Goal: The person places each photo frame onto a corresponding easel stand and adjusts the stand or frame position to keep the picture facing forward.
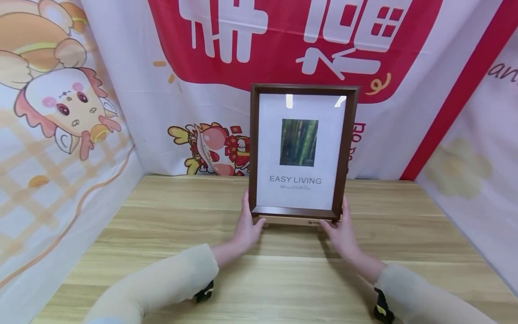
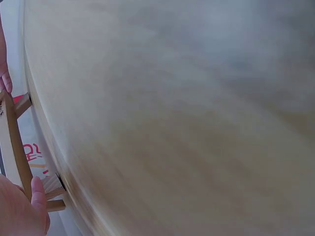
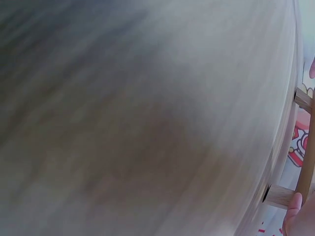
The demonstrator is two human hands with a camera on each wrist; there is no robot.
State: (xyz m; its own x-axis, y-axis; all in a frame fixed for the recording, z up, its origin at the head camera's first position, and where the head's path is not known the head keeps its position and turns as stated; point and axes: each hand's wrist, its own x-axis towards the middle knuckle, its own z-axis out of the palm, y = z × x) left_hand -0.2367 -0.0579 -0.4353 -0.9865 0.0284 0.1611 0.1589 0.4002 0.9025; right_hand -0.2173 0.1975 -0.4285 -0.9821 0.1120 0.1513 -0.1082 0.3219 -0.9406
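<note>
A dark brown picture frame [image 1: 253, 148] stands upright, leaning slightly back, on a light wooden display stand [image 1: 291, 220]. Behind its glazing is a white sheet with a bamboo picture and the words EASY LIVING. My left hand [image 1: 246, 229] grips the stand's left end at the frame's lower corner, thumb on the front ledge. Opposite it, my right hand [image 1: 341, 236] holds the right end the same way. The other fingers are partly hidden behind the frame and stand. Both wrist views show the stand's ledge [image 2: 15, 147] and short feet [image 3: 280, 196], with a thumb against the wood.
A wood-grain table [image 1: 283, 279] lies under the stand. Behind it hangs a printed cloth [image 1: 202, 103] with red and white lettering, close to the frame. Printed cloth walls [image 1: 52, 180] also enclose the left and right sides.
</note>
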